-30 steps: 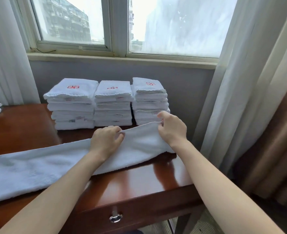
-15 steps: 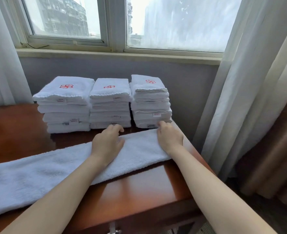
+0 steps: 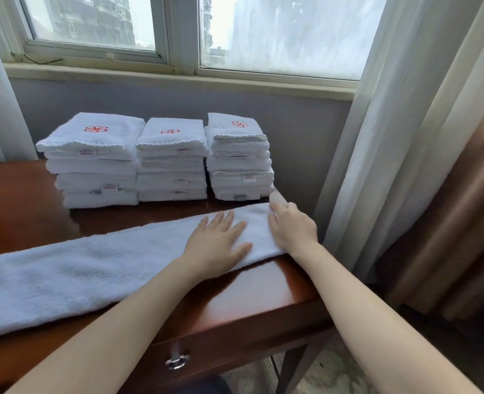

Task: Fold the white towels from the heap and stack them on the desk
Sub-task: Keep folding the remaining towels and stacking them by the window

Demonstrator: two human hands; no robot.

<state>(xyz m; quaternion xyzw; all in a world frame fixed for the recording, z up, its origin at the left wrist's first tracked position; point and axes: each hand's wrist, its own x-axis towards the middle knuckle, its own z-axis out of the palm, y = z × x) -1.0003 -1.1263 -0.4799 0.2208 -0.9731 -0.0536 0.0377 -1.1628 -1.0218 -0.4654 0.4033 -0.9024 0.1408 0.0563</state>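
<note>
The left hand has flattened open on the towel.

Both forearms are bare from frame edge to wrist — the left hand and right hand bare too.

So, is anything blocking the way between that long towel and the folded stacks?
Nothing visible does. Only bare desk lies between the long towel and the three stacks, and the left hand and right hand rest directly on the towel.

Three folded-towel stacks: left stack, middle stack, right stack. One long towel strip, one bench, and two hands: left hand, right hand.
</note>
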